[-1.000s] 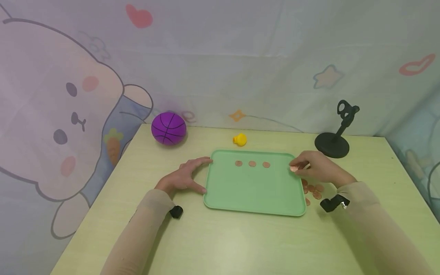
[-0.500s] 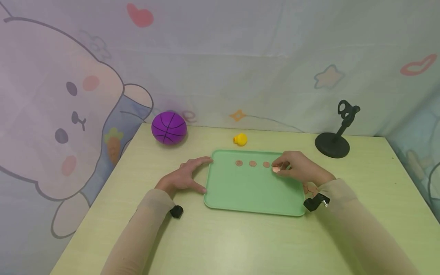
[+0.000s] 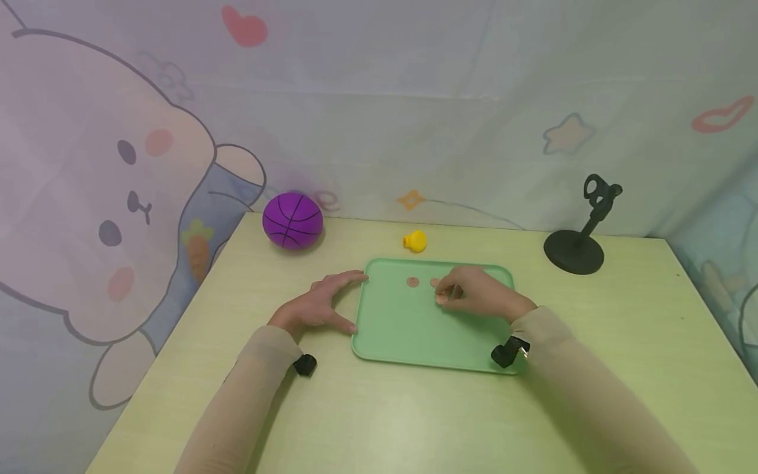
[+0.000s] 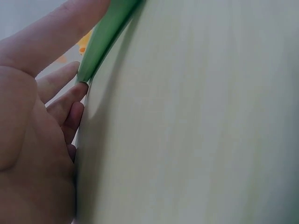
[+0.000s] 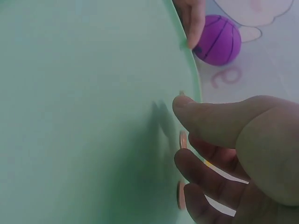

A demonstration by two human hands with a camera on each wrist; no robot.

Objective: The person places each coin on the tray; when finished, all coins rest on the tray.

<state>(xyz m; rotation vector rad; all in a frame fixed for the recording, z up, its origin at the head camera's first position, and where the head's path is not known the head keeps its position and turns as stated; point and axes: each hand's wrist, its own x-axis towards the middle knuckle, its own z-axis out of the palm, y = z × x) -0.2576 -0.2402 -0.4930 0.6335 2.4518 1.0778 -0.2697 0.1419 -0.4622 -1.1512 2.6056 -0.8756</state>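
Observation:
My right hand [image 3: 476, 293] is over the green tray [image 3: 403, 329], pinching a copper coin [image 3: 441, 299] between thumb and fingertips. Close beside it, a coin [image 3: 435, 282] shows partly past the fingers. Farther left in the same row lies a flat coin [image 3: 412, 282]. In the right wrist view, a coin [image 5: 181, 195] shows low near the fingertips. My left hand [image 3: 310, 306] spreads beside the tray's left edge, fingers and thumb straight and touching the rim. In the left wrist view, fingertips meet the green rim [image 4: 100, 46]. The right hand and sleeve hide the tray's right part.
A purple ball [image 3: 293, 221] sits at the table's back left. A small yellow toy [image 3: 416, 241] lies behind the tray, and a black stand [image 3: 574, 251] rises at the back right. Behind the table [image 3: 379, 421] hangs a printed cloth [image 3: 379, 118].
The right hand has carried the pinched coin leftward across the tray, from its right rim past the coin row's right end. Its sleeve now covers the loose coins at right. Left hand unmoved.

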